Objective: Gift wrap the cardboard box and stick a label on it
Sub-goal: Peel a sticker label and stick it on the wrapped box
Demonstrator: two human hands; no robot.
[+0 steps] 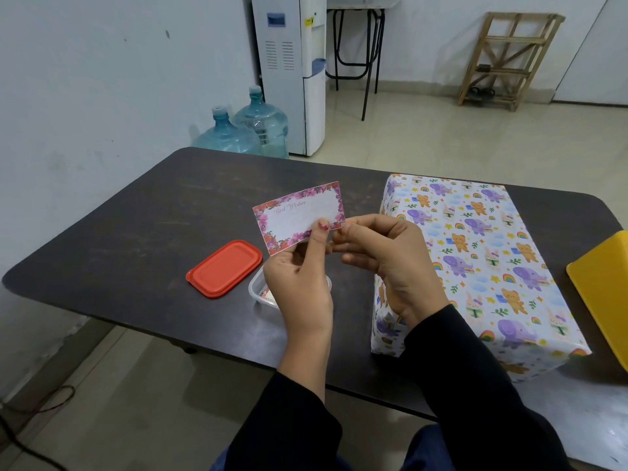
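A box (pixel 475 263) wrapped in white paper with elephants, bears and rainbows lies on the right half of the dark table (pixel 136 232). Above the table's middle, my left hand (pixel 299 280) pinches a "Best Wishes" label (pixel 299 217) with a floral border, thumb on its lower right part. My right hand (pixel 387 260) has curled fingers and its fingertips meet the label's right corner. The label hangs clear of the box, to its left.
A red lid (pixel 224 268) lies on the table left of my hands. A clear plastic container (pixel 258 290) sits under my left hand, partly hidden. A yellow tray (pixel 608 290) is at the right edge. Water bottles and a dispenser stand behind the table.
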